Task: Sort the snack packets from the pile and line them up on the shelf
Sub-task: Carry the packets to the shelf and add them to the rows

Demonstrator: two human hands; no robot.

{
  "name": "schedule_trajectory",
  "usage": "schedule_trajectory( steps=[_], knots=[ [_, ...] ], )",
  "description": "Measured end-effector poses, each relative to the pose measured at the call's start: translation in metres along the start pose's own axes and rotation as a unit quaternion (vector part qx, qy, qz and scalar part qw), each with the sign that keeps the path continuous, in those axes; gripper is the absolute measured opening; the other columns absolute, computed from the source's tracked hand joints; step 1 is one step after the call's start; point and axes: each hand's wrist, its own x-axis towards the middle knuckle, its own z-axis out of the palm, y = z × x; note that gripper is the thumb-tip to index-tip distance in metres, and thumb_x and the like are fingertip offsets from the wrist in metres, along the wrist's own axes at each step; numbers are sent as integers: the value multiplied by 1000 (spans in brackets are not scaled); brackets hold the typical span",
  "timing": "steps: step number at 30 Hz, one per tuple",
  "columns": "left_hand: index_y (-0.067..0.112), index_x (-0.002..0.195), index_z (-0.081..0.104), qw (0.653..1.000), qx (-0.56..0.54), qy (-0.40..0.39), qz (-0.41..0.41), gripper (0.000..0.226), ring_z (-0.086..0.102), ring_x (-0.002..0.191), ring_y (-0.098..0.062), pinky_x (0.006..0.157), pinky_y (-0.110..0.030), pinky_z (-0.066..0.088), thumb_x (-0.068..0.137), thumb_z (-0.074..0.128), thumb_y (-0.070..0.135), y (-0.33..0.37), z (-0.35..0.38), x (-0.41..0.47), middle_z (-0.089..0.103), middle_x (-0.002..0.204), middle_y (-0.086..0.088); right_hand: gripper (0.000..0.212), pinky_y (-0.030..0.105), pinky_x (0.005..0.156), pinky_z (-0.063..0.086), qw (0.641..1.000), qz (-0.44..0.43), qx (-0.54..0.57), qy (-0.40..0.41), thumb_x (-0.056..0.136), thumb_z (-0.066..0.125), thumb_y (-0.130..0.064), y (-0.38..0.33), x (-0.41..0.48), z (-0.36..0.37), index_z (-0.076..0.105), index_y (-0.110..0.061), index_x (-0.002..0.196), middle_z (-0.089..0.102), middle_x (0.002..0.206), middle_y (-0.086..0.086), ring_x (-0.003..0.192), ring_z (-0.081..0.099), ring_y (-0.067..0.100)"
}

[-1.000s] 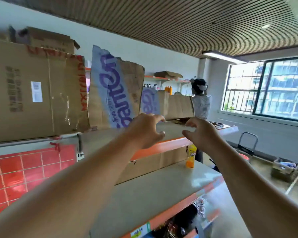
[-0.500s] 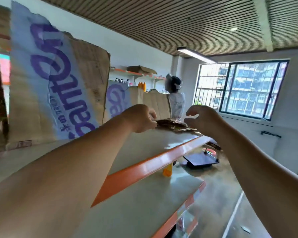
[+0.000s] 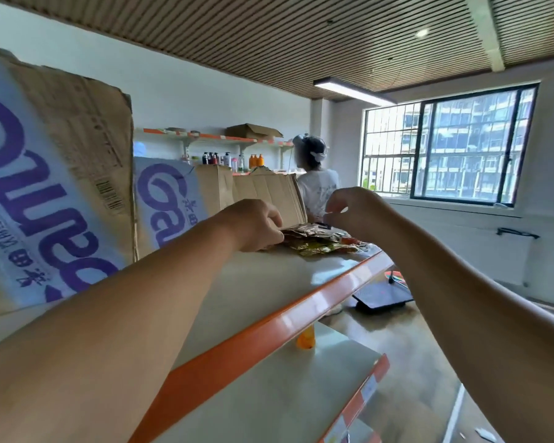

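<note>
Now the orange-edged shelf (image 3: 301, 276) looms closer than a second ago, and the pile of snack packets (image 3: 317, 243) lies on its far end, just in front of the cardboard sheets (image 3: 269, 193). Both hands have closed in on the pile. The left hand (image 3: 256, 225) touches the pile's near edge, fingers curled; whether they pinch a packet is hidden. The right hand (image 3: 355, 209) hovers just above the pile, fingers loosely bent, holding nothing. Sorting looks about to start.
</note>
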Motion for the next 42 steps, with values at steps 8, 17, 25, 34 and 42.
schedule_trajectory(
  steps=[8,17,25,34,42],
  knots=[
    [25,111,75,987,51,-2,-151,28,67,97,-18,91,-34,57,86,69,37,-3,43,76,73,107,3,9,25,69,46,962,-63,-85,-250,92,65,-11,83,96,45,61,-17,86,56,96,2,76,53,18],
    [26,128,67,946,131,-51,-291,48,64,113,-27,93,-33,53,86,63,48,-35,105,133,68,128,-5,44,37,94,52,900,-216,-162,-341,81,81,-37,107,147,86,68,-24,121,67,114,-8,104,61,16],
    [29,105,73,951,249,59,-177,24,65,99,-21,88,-35,49,100,58,48,-52,127,133,72,102,4,8,30,66,54,924,-249,-64,-283,80,63,-23,117,167,106,70,-19,79,67,74,-2,66,62,18],
    [22,87,58,966,140,126,-178,19,58,77,-24,69,-34,45,105,55,25,-36,57,120,58,77,1,17,26,56,35,940,-248,95,-213,97,56,-14,93,187,90,63,-19,82,58,74,-2,62,50,11],
    [27,90,61,959,99,30,-262,21,57,80,-14,64,-29,39,108,51,30,-45,58,111,62,87,2,28,27,66,42,940,-187,77,-276,100,53,-19,84,182,122,63,-25,125,62,112,1,87,58,14]
  ],
)
